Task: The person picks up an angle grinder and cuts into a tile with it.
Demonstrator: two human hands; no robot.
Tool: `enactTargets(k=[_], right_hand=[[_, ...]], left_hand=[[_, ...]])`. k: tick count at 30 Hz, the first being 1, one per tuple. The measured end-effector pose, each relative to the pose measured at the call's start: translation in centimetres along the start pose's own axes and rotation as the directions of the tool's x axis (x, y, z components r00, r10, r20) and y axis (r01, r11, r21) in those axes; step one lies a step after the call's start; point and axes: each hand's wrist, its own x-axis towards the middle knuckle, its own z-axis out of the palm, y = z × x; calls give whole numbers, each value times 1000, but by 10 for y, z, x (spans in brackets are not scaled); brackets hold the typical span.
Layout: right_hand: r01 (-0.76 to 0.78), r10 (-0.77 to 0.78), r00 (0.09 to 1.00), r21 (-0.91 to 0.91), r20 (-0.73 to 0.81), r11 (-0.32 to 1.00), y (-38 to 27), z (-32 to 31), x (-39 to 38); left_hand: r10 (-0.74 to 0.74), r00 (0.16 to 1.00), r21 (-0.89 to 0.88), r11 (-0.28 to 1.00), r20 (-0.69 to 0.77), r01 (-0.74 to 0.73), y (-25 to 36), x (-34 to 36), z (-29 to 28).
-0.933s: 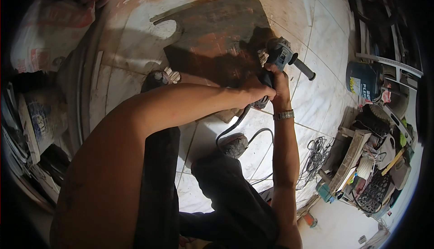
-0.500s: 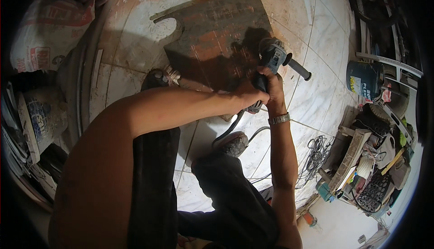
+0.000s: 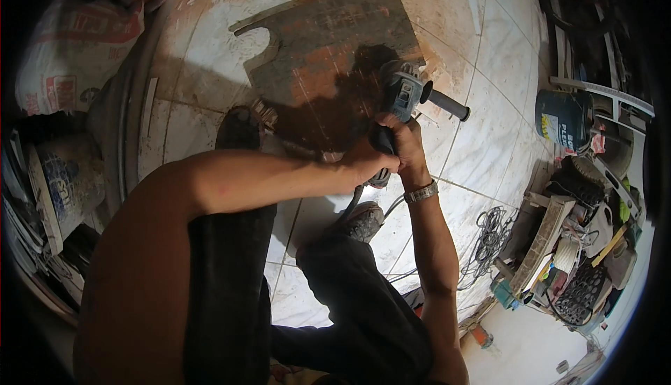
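Both of my hands are wrapped around an angle grinder [image 3: 403, 98]. My left hand [image 3: 370, 161] grips the rear end of its body, near the cord, and my right hand [image 3: 403, 140] is closed round the body just ahead of it. A black side handle [image 3: 447, 104] sticks out to the right, untouched. The grinder's head is over the right part of a dark, worn board [image 3: 328, 42] with reddish patches and a curved notch on its left. Shadow hides the disc, so contact with the board cannot be made out.
My shoes [image 3: 363, 222] stand near the board's close edge. A coiled cable [image 3: 493, 234] lies on the tiles at right. Beyond it are a dark bucket [image 3: 563, 123] and a wooden crate [image 3: 545, 248] with clutter. Sacks [image 3: 77, 56] and a dirty pail [image 3: 70, 175] line the left.
Both hands and the grinder have moved left and slightly down across the board. My grip on the grinder looks the same.
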Motion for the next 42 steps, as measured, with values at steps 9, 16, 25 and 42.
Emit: enactTargets(k=[9, 16, 25, 42], right_hand=[[48, -47, 998, -31, 28, 998, -8, 0, 3], [14, -13, 1000, -23, 25, 1000, -16, -26, 30], [52, -61, 987, -63, -147, 997, -20, -66, 56], [59, -74, 991, -135, -111, 989, -5, -84, 44]], left_hand=[[12, 1000, 8, 1000, 15, -12, -12, 17, -3], [55, 998, 110, 992, -6, -54, 7, 44, 12], [16, 997, 278, 960, 77, -37, 37, 73, 30], [217, 976, 214, 952, 31, -218, -16, 81, 45]])
